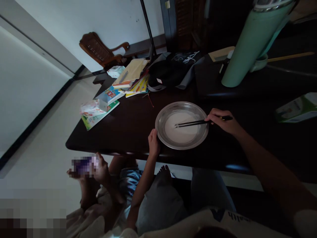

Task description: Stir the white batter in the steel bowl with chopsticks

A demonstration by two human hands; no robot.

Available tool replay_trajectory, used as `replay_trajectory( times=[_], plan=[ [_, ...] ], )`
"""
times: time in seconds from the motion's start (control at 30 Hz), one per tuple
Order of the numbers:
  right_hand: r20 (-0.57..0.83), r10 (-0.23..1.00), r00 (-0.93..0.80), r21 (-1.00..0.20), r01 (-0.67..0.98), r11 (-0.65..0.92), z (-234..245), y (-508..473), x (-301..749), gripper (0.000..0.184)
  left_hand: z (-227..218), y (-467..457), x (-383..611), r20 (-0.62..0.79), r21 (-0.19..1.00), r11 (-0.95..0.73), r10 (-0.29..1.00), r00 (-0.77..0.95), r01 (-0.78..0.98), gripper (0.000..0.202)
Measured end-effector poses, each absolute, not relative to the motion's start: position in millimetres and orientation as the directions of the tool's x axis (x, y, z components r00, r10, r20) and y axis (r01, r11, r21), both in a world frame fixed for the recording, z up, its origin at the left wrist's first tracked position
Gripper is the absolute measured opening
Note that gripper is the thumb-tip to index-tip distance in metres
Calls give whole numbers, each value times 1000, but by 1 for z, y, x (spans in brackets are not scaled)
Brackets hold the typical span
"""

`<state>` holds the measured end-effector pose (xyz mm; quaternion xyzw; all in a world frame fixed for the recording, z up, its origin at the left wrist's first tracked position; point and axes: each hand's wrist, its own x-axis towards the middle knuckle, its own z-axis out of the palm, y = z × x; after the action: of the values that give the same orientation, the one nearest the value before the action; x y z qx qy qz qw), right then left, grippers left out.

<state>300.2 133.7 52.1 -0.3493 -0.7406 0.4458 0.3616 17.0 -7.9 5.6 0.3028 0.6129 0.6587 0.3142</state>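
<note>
A shallow metal bowl (165,141) stands on the dark table, holding a whitish liquid (182,134). My right hand (223,121) is closed around a pair of black chopsticks (195,123) at the bowl's right side. Their tips dip into the liquid near its middle. At the lower left of the bowl, my left hand (154,142) grips the rim with the thumb up against it; its other fingers are mostly hidden.
Books and papers (131,77) are piled at the back left beside a tissue pack (94,107) and a black bag (165,71). A tall green thermos (252,46) and a green-white carton (297,107) stand right. On the left, another person's hands (100,168) hold a blurred-out device.
</note>
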Motion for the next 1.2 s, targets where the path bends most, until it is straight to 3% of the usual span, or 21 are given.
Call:
replay_trajectory(
  times=[0.13, 0.23, 0.37, 0.57, 0.67, 0.8, 1.0, 1.2],
  plan=[
    [265, 890, -371, -925, 162, 343, 50, 139, 306, 39, 6, -8, 17, 19, 997, -63, 793, -609, -51, 42],
    [241, 881, -408, -945, 107, 308, 48, 139, 308, 47, 9, -8, 17, 24, 998, -50, 791, -612, -25, 43],
    [204, 835, -512, -916, 201, 347, 53, 134, 300, 38, 13, -8, 19, 32, 999, -44, 786, -617, -4, 43],
    [245, 903, -352, -929, 182, 323, 52, 138, 306, 45, 10, -8, 18, 20, 998, -53, 787, -617, -35, 42],
    [224, 881, -416, -941, 142, 306, 51, 137, 307, 46, 11, -8, 19, 12, 998, -43, 781, -624, -34, 42],
    [207, 837, -507, -914, 205, 351, 54, 133, 299, 34, 13, -8, 20, -7, 998, -38, 777, -630, -57, 42],
    [250, 901, -354, -939, 136, 314, 52, 139, 307, 43, 9, -8, 19, 16, 997, -62, 792, -611, -54, 44],
    [173, 832, -527, -931, 188, 312, 53, 133, 299, 31, 12, -8, 19, 24, 998, -51, 791, -612, -26, 44]
  ],
)
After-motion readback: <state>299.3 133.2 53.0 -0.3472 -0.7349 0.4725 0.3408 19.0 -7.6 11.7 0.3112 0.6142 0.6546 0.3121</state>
